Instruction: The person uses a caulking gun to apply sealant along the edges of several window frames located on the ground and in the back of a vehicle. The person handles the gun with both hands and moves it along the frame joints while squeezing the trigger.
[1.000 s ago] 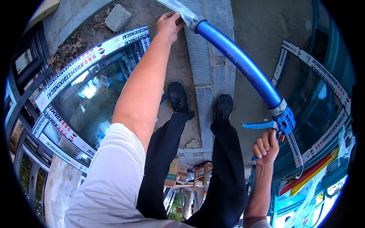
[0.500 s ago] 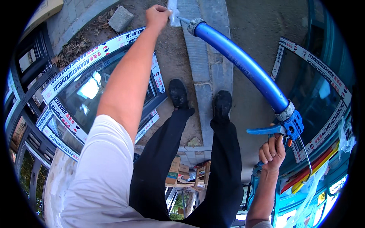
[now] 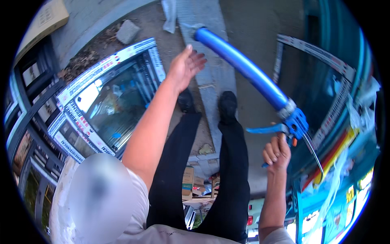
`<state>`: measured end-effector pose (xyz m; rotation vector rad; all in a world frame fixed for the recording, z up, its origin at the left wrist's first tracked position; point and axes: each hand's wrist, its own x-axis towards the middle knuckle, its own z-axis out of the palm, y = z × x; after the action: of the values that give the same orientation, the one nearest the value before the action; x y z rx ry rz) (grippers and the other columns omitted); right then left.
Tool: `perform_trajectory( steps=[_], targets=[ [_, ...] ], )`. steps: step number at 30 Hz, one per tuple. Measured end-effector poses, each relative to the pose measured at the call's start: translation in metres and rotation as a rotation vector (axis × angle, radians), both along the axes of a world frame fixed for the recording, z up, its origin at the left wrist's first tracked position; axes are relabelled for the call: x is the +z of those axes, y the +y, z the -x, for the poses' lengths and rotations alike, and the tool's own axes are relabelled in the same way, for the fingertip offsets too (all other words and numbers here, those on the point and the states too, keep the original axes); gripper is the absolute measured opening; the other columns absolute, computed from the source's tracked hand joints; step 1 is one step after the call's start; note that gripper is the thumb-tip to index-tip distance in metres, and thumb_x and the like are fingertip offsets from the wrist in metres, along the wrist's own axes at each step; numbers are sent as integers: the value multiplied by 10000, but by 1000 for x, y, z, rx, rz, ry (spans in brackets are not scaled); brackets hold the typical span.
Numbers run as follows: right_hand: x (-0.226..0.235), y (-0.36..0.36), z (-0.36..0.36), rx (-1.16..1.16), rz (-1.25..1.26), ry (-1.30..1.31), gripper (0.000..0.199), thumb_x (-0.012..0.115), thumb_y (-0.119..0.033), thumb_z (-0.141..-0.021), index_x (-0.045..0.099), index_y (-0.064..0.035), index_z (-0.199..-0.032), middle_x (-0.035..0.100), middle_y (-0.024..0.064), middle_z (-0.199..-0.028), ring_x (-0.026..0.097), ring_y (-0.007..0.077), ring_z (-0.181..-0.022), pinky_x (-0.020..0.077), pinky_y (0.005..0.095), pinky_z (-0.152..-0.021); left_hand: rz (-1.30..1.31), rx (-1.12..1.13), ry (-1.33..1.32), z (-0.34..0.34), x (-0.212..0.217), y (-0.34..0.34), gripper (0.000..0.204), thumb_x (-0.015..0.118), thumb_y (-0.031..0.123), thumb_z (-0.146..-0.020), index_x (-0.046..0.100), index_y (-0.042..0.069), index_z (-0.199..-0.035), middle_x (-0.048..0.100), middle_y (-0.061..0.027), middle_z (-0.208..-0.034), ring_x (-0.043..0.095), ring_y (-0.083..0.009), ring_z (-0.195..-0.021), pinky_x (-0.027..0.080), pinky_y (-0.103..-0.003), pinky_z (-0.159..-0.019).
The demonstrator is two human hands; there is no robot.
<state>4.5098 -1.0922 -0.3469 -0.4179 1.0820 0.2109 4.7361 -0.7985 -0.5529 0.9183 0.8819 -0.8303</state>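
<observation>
A blue caulking gun with a long barrel slants across the view, its front end far and its handle end near me on the right. My right hand grips its handle below the blue trigger lever, and a bent metal rod sticks out behind. My left hand is stretched out below the barrel's front end, fingers apart, holding nothing. It does not touch the gun. Beyond it a strip of pale translucent plastic hangs near the stone kerb. The nozzle tip is blurred and hard to make out.
A taped, glazed window frame lies on my left, another frame leans on the right. Dark frames stack at far left. A stone block sits by dry leaves. Cardboard boxes show between my legs.
My left hand has let go of the plastic near the nozzle, drawn back toward me and opened. The caulking gun and my right hand have shifted slightly left.
</observation>
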Motion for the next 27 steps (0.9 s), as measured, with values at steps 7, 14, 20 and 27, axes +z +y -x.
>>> perform_trajectory(
  steps=[7,14,20,27],
  targets=[
    [45,24,-19,303,159,-99,588,533,-604,-1003,562,-19,-1050,338,-30,-550,338,86,-424,295,245,-381,92,330,34,31,70,-71,507,659,392,-969,517,-36,-1200,643,-194,-1104,633,-369,-1099,491,-533,-1045],
    [110,16,-7,-21,-16,-186,841,368,-725,-998,430,-36,-1476,372,7,-663,327,95,-497,304,255,-437,99,443,163,61,116,-89,391,669,346,-950,620,-26,-1061,691,-177,-1015,671,-346,-1049,506,-490,-1022],
    [125,25,14,20,-75,-313,762,403,-626,-1044,386,-29,-1518,377,1,-654,345,85,-496,316,247,-445,92,481,161,72,160,-73,371,675,288,-965,524,-4,-1137,625,-156,-1025,651,-361,-1054,508,-518,-999],
    [155,25,61,225,102,-29,569,464,-495,-1075,461,-87,-1472,312,-43,-601,272,59,-458,242,237,-417,47,470,146,107,199,-73,325,694,253,-962,523,27,-1123,617,-136,-997,662,-326,-1007,529,-516,-942]
  ],
)
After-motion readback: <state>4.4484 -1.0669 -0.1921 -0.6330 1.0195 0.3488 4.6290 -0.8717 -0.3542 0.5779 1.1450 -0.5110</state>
